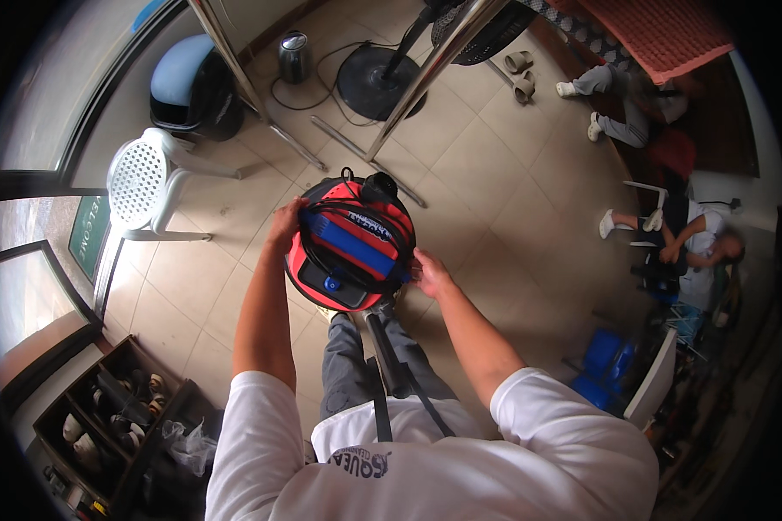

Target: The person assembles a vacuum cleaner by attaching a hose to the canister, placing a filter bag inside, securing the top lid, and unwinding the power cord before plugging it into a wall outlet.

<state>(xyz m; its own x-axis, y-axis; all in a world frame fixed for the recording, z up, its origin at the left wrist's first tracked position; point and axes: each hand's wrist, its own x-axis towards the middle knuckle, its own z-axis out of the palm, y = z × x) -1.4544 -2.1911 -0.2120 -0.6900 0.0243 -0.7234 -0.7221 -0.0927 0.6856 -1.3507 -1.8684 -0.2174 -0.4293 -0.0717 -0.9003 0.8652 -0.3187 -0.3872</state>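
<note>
In front of my legs is a round red and black vacuum cleaner [391, 204] with a blue handle [354, 246] across its top. A black power cord [308, 246] lies looped over the lid and round the handle. My left hand [286, 223] grips the upper left edge of the vacuum cleaner. At its lower right side, next to a blue latch, the fingers of my right hand [430, 273] are closed on the rim. A dark tube [386, 352] runs from beneath it toward my waist, between my legs. The undersides of both hands are hidden.
A white plastic chair [139, 182] stands left, near a green doormat [89, 230]. Beyond are metal legs [300, 148], a steel kettle [294, 58], a fan base [375, 82] and a blue-lidded bin [187, 78]. A shoe rack [104, 425] is lower left; people [704, 239] sit right.
</note>
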